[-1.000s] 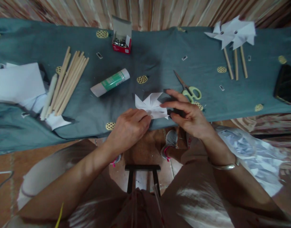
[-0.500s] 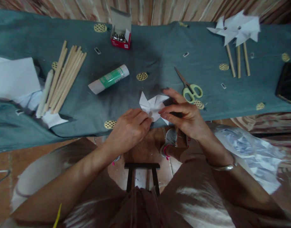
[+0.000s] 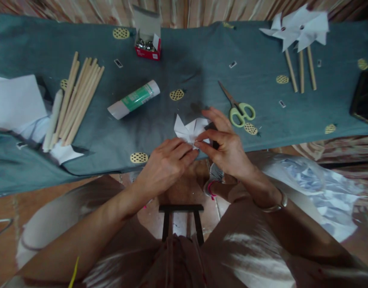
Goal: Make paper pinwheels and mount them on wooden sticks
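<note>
Your fingers cover the near part of the white paper pinwheel (image 3: 188, 131), just over the table's (image 3: 202, 80) front edge. Your left hand (image 3: 166, 164) pinches its near side; your right hand's (image 3: 229, 150) thumb and forefinger close in at its middle (whether they grip anything there, I can't tell).

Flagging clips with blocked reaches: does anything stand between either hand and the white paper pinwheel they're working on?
Nothing visible does. The left hand and right hand both touch the paper pinwheel directly. The scissors lie close by, but off to the right, not between. Whatever the fingertips cover is hidden.
</note>
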The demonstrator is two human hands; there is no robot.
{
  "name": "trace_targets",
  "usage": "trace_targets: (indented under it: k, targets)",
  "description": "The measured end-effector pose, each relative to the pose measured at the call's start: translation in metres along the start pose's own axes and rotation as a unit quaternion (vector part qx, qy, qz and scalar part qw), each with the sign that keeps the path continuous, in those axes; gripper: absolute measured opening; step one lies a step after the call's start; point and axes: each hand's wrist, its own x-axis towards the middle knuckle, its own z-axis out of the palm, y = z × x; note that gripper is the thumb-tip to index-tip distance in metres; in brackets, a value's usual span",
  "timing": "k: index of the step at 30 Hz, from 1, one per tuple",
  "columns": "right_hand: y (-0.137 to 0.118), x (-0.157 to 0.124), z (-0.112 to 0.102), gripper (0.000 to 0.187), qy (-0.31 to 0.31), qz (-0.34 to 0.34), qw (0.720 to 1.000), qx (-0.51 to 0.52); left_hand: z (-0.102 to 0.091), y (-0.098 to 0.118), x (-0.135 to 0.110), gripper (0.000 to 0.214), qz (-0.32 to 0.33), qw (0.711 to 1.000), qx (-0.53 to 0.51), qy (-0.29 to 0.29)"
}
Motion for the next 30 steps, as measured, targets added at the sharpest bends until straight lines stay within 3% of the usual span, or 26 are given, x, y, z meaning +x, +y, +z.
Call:
trace_targets:
  k: [15, 30]
  targets:
    - [0.008, -0.001, 0.008, 0.005, 0.045, -0.044, 0.998, 0.017, 0.004, -0.002, 0.001, 0.019, 0.015, 0.999, -0.012, 0.032]
    - [0.004, -0.001, 0.005, 0.016, 0.032, -0.023, 0.999, 0.022, 0.003, -0.001, 0.001, 0.019, 0.011, 1.0, -0.013, 0.024]
